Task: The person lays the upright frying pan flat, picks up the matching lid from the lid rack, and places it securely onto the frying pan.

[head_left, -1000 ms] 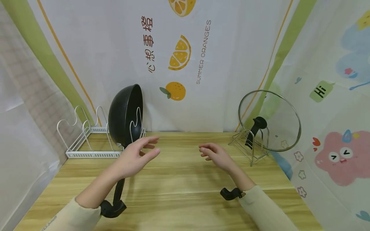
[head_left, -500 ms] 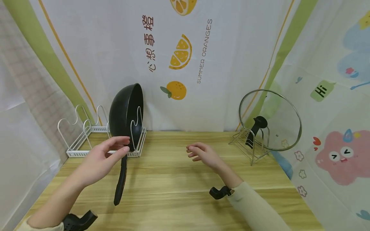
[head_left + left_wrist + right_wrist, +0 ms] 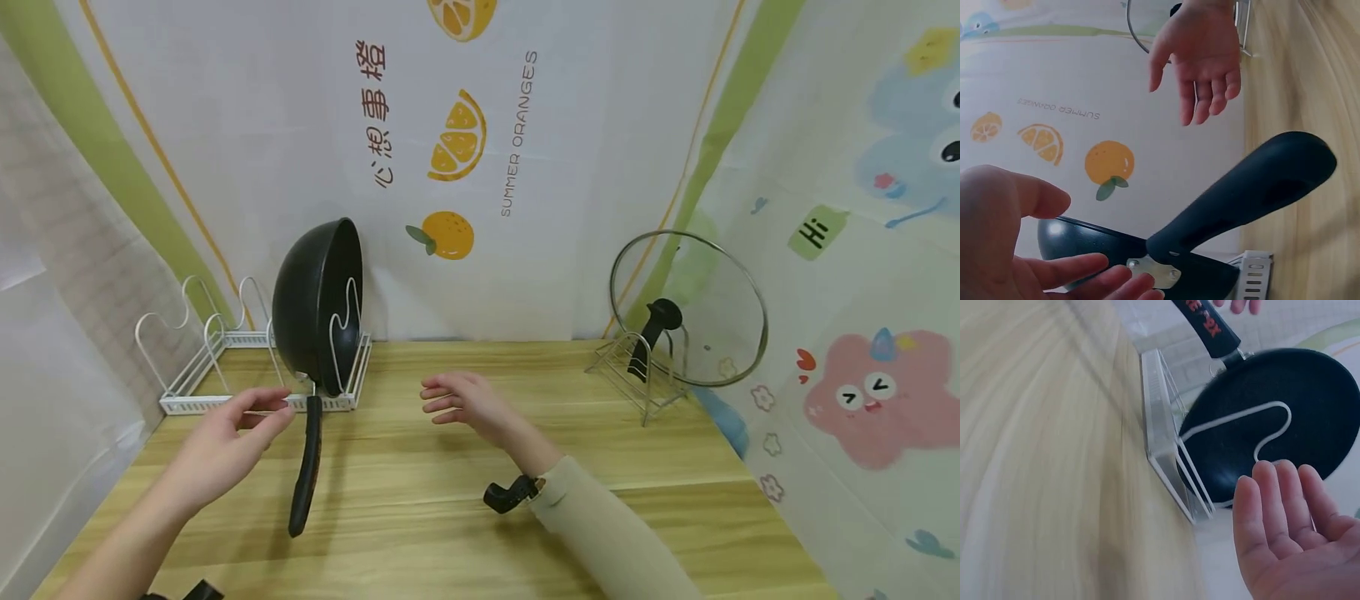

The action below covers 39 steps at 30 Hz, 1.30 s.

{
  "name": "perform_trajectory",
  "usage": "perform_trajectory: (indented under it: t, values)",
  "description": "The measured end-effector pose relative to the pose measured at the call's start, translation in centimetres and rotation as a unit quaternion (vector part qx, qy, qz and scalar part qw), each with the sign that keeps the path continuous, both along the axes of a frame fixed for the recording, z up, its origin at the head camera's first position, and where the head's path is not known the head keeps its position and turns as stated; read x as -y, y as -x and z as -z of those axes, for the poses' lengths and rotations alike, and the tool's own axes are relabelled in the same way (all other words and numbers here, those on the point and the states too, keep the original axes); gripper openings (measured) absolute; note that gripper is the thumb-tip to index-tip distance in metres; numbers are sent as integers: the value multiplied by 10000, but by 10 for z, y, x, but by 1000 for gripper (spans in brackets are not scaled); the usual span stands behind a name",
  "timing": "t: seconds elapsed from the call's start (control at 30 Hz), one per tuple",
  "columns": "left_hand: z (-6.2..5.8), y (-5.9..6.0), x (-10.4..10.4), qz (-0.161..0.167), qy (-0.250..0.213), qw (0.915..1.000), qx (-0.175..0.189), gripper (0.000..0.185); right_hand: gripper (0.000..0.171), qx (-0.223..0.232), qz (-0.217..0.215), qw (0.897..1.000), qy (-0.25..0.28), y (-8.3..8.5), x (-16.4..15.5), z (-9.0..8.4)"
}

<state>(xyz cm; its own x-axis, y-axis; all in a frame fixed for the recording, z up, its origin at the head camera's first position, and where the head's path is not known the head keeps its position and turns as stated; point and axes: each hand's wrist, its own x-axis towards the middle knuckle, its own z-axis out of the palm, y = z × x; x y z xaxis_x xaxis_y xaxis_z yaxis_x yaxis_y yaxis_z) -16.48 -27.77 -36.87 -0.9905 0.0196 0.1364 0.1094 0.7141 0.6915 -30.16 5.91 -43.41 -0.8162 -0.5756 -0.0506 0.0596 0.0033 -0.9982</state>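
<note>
Head view: black pan [image 3: 318, 304] stands on edge in the rightmost slot of the white wire rack [image 3: 225, 367] at the back left of the wooden surface [image 3: 465, 500], its long black handle [image 3: 306, 467] angling down and toward the camera over the wood. Left hand [image 3: 225, 446] hovers just left of the handle, near where it meets the pan, fingers relaxed and loosely extended, grip open, holding nothing; can't tell if a fingertip brushes the rack's front rail. Right hand [image 3: 468, 400] hovers over the middle of the surface, right of the pan, fingers loosely extended toward the pan, grip open, empty. Glass lid [image 3: 688, 308] with a black knob stands upright in a metal wire stand [image 3: 637, 375] at the back right, well apart from both hands. Printed backdrop with oranges behind. Left wrist view: left hand [image 3: 1016, 244] fills the lower left, fingers spread, nothing pinched; fingertips sit just beside the metal bracket where the handle [image 3: 1247, 194] joins the pan [image 3: 1116, 256], contact not clear. Right hand [image 3: 1200, 56] shows at the top, palm open, in front of the lid's rim. Right wrist view: right hand [image 3: 1291, 544] at lower right, palm up, fingers straight and together, empty; pan [image 3: 1279, 419] sits in the rack [image 3: 1169, 456] just beyond the fingertips, not touching. Surface is motion-blurred.
</note>
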Motion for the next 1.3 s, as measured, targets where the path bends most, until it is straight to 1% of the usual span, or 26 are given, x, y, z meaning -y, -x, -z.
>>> perform_trajectory:
  t: [0.07, 0.2, 0.3, 0.37, 0.43, 0.5, 0.57, 0.63, 0.7, 0.77, 0.83, 0.9, 0.97, 1.1, 1.13, 1.2, 1.27, 1.3]
  values:
    - [5, 0, 2, -56, -95, 9998, 173, 54, 52, 177, -80, 9998, 98, 1, 11, 3]
    - [15, -2, 2, 1, -411, 9979, 507, 56, 53, 494, -178, 9984, 230, 2, 31, 10]
    - [23, -5, 0, 37, -735, 9940, 812, 60, 56, 732, -261, 9962, 382, 1, 45, 14]
    - [27, -6, -2, -18, -900, 9903, 1055, 65, 59, 925, -351, 9935, 563, 2, 56, 15]
    - [30, -6, -4, -66, -1078, 9858, 1283, 70, 62, 1176, -437, 9888, 809, 2, 67, 17]
    - [34, -7, -7, -114, -1277, 9801, 1517, 73, 67, 1464, -540, 9816, 1098, 3, 78, 18]
    - [38, -8, -11, -160, -1462, 9736, 1748, 73, 68, 1735, -544, 9741, 1344, 3, 88, 19]
    - [43, -9, -15, -146, -1761, 9642, 1980, 70, 71, 1952, -571, 9672, 1520, 2, 99, 19]
    - [47, -10, -18, -131, -2036, 9538, 2206, 65, 71, 2138, -590, 9614, 1628, -1, 109, 18]
    - [50, -12, -22, -61, -2398, 9412, 2380, 57, 69, 2308, -611, 9561, 1700, -5, 119, 16]
    - [54, -13, -23, 73, -2766, 9269, 2537, 48, 66, 2498, -645, 9499, 1764, -8, 128, 15]
    - [57, -13, -24, 250, -3136, 9105, 2684, 40, 60, 2659, -640, 9454, 1772, -10, 137, 14]
    - [61, -14, -24, 493, -3489, 8922, 2824, 32, 51, 2803, -625, 9417, 1754, -12, 144, 15]
    - [65, -13, -25, 938, -4079, 8522, 3142, 24, 36, 3011, -706, 9345, 1762, -13, 156, 19]
    - [65, -13, -26, 1008, -4163, 8441, 3225, 23, 35, 3057, -745, 9317, 1815, -14, 159, 20]
    - [65, -12, -27, 1088, -4262, 8332, 3351, 22, 33, 3125, -793, 9267, 1932, -14, 164, 21]
    - [65, -11, -28, 1105, -4305, 8278, 3424, 23, 31, 3144, -825, 9235, 2039, -14, 169, 23]
    - [65, -11, -28, 1105, -4305, 8267, 3450, 24, 30, 3132, -829, 9231, 2071, -15, 171, 23]
